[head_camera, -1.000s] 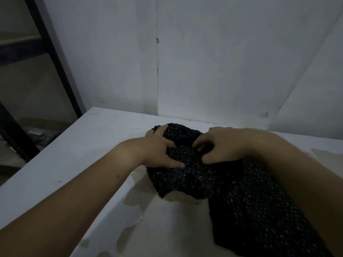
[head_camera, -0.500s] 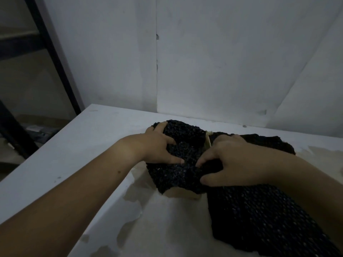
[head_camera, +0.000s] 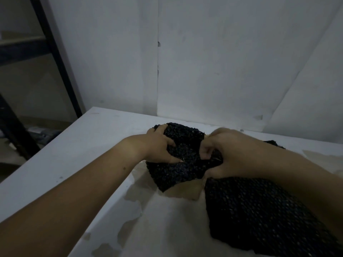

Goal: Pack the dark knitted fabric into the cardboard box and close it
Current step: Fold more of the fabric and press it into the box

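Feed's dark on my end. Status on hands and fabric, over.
Left hand and right hand both gripping dark knitted fabric. Fabric bunched over cardboard box, rest trailing on table. Nothing blocking.

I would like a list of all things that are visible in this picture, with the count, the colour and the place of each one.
dark knitted fabric: one, black, bunched at table centre, trailing to the near right
cardboard box: one, brown, mostly hidden under the fabric
table: one, white with worn patches, fills the lower view
wall: white panels, behind the table
metal frame: one, black, far left
left hand: one, gripping the bunched fabric
right hand: one, pinching the fabric beside it
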`<state>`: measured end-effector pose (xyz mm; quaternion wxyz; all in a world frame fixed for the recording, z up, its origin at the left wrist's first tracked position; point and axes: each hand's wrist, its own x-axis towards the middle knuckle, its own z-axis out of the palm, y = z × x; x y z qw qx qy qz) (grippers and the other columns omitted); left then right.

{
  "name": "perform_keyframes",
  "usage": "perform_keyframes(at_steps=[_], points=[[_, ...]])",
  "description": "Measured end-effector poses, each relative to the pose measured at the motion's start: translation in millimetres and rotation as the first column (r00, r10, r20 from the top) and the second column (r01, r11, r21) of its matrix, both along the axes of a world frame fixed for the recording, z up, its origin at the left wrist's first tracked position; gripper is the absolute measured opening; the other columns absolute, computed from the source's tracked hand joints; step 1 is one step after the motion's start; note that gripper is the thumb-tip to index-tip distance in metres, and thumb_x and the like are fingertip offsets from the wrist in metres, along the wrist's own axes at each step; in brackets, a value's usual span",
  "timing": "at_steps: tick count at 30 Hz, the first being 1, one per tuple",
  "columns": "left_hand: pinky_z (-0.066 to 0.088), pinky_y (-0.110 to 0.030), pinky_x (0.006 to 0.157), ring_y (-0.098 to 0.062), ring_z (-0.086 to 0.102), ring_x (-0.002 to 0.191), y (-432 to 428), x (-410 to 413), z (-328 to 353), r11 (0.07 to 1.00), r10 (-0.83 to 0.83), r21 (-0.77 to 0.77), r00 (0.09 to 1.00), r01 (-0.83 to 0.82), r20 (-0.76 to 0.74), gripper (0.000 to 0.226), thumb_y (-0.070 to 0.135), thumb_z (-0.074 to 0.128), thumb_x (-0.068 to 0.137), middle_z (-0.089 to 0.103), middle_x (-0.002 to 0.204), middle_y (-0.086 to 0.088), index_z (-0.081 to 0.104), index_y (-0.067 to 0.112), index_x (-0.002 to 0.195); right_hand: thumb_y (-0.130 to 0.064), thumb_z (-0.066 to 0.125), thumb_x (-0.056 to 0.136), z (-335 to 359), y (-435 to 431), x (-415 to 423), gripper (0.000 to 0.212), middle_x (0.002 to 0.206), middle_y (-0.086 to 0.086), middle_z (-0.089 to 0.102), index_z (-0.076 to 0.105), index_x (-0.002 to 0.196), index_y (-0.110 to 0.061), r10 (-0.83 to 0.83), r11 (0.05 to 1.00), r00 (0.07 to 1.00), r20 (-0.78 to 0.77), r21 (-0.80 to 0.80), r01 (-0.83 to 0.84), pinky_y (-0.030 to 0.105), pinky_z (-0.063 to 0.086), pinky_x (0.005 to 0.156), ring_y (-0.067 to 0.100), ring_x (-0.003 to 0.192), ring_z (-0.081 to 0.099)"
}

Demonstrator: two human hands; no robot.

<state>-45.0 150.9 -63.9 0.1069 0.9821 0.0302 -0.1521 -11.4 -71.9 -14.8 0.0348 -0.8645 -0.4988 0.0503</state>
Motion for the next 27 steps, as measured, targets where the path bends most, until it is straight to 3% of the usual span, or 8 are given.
perform_keyframes(at_steps=[3,7,9,12,16,22,24,27], points=[[0.022,-0.049,0.118,-0.03,0.006,0.147,-0.6,0.2,0.2,1.0,-0.007,0.005,1.0,0.007,0.003,0.074,0.071,0.059,0.078,-0.009,0.163,0.001,0.045,0.039,0.143,-0.053,0.073,0.073,4.0,-4.2,-1.7,0.027,0.096,-0.023,0.062,0.068,0.096,-0.04,0.007,1.0,1.0,0.025,-0.014,-0.006,0.023,0.046,0.088,0.0,0.106,0.05],[0.022,-0.049,0.118,-0.03,0.006,0.147,-0.4,-0.7,-0.3,1.0,-0.006,-0.004,1.0,0.006,0.002,0.073,0.07,0.06,0.078,-0.009,0.163,0.001,0.045,0.039,0.142,-0.046,0.065,0.08,4.7,1.8,-6.0,0.036,0.109,-0.025,0.058,0.066,0.115,-0.042,0.017,0.992,0.999,0.051,-0.127,-0.01,0.024,0.031,0.103,0.004,0.122,0.041],[0.022,-0.048,0.118,-0.028,0.005,0.147,0.3,-0.8,-1.0,1.0,-0.005,-0.014,1.0,0.005,0.005,0.073,0.07,0.06,0.078,-0.009,0.163,0.002,0.046,0.039,0.142,-0.044,0.062,0.079,-0.4,5.8,-6.8,0.045,0.123,-0.024,0.055,0.062,0.124,-0.042,0.001,0.968,1.0,0.03,-0.252,0.007,0.032,0.016,0.114,0.008,0.135,0.029],[0.022,-0.049,0.118,-0.028,0.005,0.147,0.6,0.0,-2.7,1.0,-0.004,-0.026,1.0,0.004,0.011,0.076,0.073,0.06,0.075,-0.009,0.163,0.004,0.047,0.039,0.142,-0.04,0.06,0.081,-20.0,18.6,-11.5,0.03,0.134,-0.009,0.053,0.064,0.11,-0.031,-0.051,0.907,0.998,-0.033,-0.419,0.033,0.052,-0.004,0.117,0.021,0.15,0.006],[0.02,-0.048,0.119,-0.026,0.005,0.148,1.3,-0.8,-4.2,0.997,0.004,-0.071,1.0,-0.002,0.021,0.077,0.075,0.061,0.073,-0.008,0.163,0.006,0.048,0.039,0.14,-0.044,0.055,0.086,-36.5,29.8,-10.9,0.036,0.141,0.002,0.049,0.063,0.113,-0.02,-0.064,0.861,0.998,-0.008,-0.506,0.052,0.06,-0.012,0.115,0.027,0.151,-0.008],[0.032,-0.04,0.114,-0.022,0.024,0.146,2.5,-24.6,10.1,0.981,0.043,-0.191,0.992,-0.019,0.12,0.082,0.084,0.047,0.074,-0.01,0.164,0.009,0.043,0.039,0.143,-0.046,0.058,0.085,-35.0,18.8,-3.2,0.023,0.11,-0.005,0.061,0.059,0.074,-0.026,-0.051,0.955,0.992,-0.118,-0.297,0.013,0.051,-0.004,0.119,0.018,0.149,0.01],[0.04,-0.034,0.107,-0.017,0.041,0.136,0.8,-52.6,17.1,0.983,0.036,-0.182,0.948,0.023,0.315,0.076,0.081,0.045,0.075,0.01,0.162,0.009,0.048,0.036,0.136,-0.041,0.06,0.087,-32.6,14.7,-3.1,0.025,0.091,-0.014,0.057,0.051,0.066,-0.031,-0.036,0.981,0.988,-0.152,-0.194,0.006,0.047,0.012,0.12,0.018,0.143,0.027],[0.036,-0.033,0.102,-0.012,0.049,0.118,-1.1,-93.5,8.7,0.986,-0.128,-0.02,0.84,0.163,0.528,0.052,0.068,0.053,0.074,0.045,0.134,0.013,0.058,0.034,0.113,-0.038,0.063,0.087,-32.8,4.1,-4.8,0.003,0.092,-0.016,0.062,0.06,0.087,-0.037,0.006,1.0,0.999,-0.042,0.028,-0.005,0.034,0.042,0.101,0.015,0.118,0.05]])
